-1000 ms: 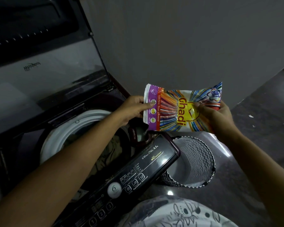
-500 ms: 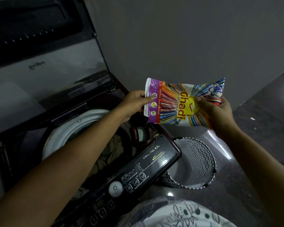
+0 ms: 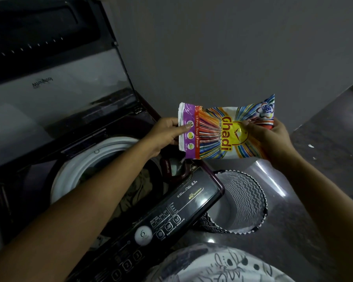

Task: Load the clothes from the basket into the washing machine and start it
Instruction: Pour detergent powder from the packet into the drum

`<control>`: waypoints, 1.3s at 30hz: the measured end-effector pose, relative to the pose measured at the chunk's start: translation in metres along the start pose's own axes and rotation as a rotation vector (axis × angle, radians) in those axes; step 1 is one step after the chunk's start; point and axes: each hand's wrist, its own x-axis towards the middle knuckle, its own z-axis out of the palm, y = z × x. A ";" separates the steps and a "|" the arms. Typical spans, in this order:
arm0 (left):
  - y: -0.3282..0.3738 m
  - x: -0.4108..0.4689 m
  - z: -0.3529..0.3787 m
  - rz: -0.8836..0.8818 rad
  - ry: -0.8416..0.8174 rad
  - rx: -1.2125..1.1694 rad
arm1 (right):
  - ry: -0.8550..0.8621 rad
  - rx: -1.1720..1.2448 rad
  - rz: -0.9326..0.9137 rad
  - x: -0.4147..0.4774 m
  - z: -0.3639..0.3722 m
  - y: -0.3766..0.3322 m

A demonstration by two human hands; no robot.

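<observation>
A colourful detergent powder packet [image 3: 224, 131] is held sideways above the washing machine's right corner. My left hand [image 3: 165, 133] pinches its purple end and my right hand [image 3: 269, 137] grips the other end. Just under the purple end sits the open detergent drawer [image 3: 176, 167], with a thin stream of powder falling toward it. The top-loading washing machine [image 3: 192, 202] has its lid [image 3: 55, 78] raised, and olive clothes [image 3: 139, 192] lie in the white-rimmed drum [image 3: 80, 165]. The zigzag-patterned basket [image 3: 243, 202] stands on the floor to the machine's right, with nothing visible inside it.
The dark control panel with a round dial [image 3: 143, 234] and numbered buttons runs along the machine's front. A grey wall [image 3: 222, 47] stands behind. Dark floor [image 3: 324, 180] spreads to the right, with small white specks. My printed garment [image 3: 218, 265] fills the bottom edge.
Both hands have lifted the packet slightly and held it over the detergent drawer, with the purple end tipping down a little.
</observation>
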 end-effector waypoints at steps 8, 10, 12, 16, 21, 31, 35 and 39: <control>0.012 0.002 -0.002 0.023 0.029 0.005 | 0.013 -0.029 -0.028 0.007 0.000 -0.006; 0.015 0.002 -0.003 0.024 0.030 0.017 | 0.013 -0.023 -0.030 0.008 0.000 -0.006; 0.016 0.001 -0.003 0.029 0.029 0.016 | 0.011 -0.018 -0.030 0.009 -0.001 -0.006; 0.013 -0.002 -0.001 0.024 0.031 0.016 | -0.004 -0.012 -0.023 0.009 -0.002 -0.006; 0.005 -0.006 0.001 0.010 0.016 0.016 | -0.037 -0.035 -0.004 0.009 -0.004 -0.006; 0.015 -0.001 -0.005 0.026 0.049 0.015 | -0.033 -0.047 -0.050 0.012 0.004 -0.015; 0.017 0.000 -0.007 0.030 0.050 0.010 | -0.040 -0.046 -0.052 0.013 0.004 -0.017; 0.012 -0.001 -0.005 0.031 0.034 0.013 | -0.054 -0.055 -0.039 0.015 0.001 -0.015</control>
